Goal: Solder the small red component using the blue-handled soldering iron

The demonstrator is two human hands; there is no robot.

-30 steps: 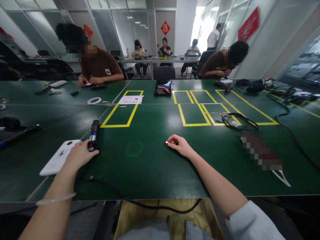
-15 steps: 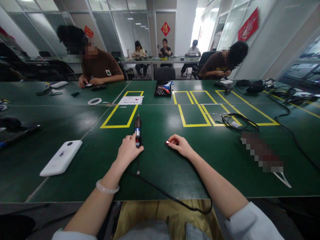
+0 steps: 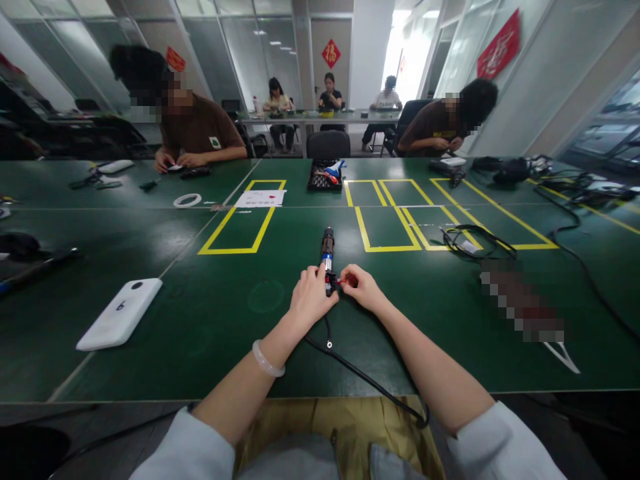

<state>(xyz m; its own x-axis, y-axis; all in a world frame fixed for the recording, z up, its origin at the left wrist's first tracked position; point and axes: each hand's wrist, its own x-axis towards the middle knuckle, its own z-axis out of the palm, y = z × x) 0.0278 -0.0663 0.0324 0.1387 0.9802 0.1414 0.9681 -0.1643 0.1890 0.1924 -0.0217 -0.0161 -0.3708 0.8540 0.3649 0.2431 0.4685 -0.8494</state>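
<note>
My left hand (image 3: 311, 293) is closed around the lower end of an electric screwdriver (image 3: 328, 250), which has a dark body with a blue and silver band. The tool stands out from the hand toward the far side of the table. My right hand (image 3: 364, 287) pinches a small red part (image 3: 343, 282) right beside the tool's lower end; whether the two touch I cannot tell. A black cable (image 3: 360, 377) runs from under my left hand toward the table's front edge. A short lead with a ring terminal (image 3: 329, 345) hangs below the tool.
A white case marked 6 (image 3: 120, 315) lies to the left. Yellow tape outlines (image 3: 393, 249) mark the green table (image 3: 240, 360). A black tray of tools (image 3: 325, 187) sits farther back. Coiled black cable (image 3: 480, 233) and a blurred-out object (image 3: 523, 303) lie right. Co-workers sit opposite.
My left hand has moved right with the electric screwdriver, bringing its lower end up to the red part in my right hand. The right hand has barely moved.
</note>
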